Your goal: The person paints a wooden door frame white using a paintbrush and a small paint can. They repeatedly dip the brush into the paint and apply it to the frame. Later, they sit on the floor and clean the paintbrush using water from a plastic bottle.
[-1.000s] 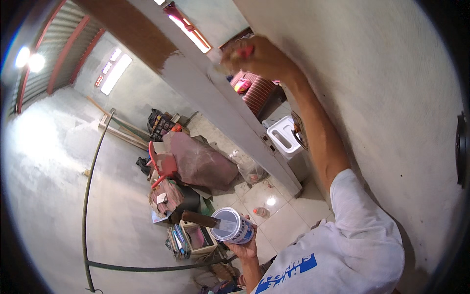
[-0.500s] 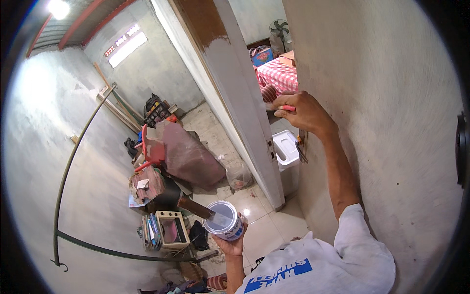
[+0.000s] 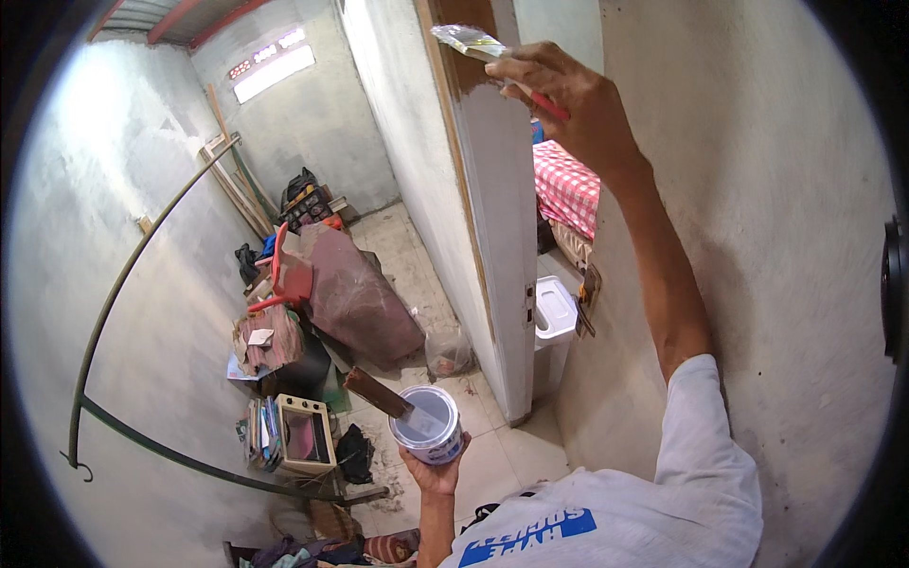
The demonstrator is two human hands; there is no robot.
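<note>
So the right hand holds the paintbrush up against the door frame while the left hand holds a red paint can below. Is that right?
Not quite: the paint can in the left hand is white, not red, as the head view shows. The rest stands: the right hand holds the paintbrush up against the door frame, with the left hand holding the can below.

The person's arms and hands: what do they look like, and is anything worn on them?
Both hands are bare, with no gloves, rings or watch that I can see. The right hand leads to a long bare forearm ending in a short white T-shirt sleeve. The left hand and its forearm are bare too. The shirt has a blue printed patch.
</note>
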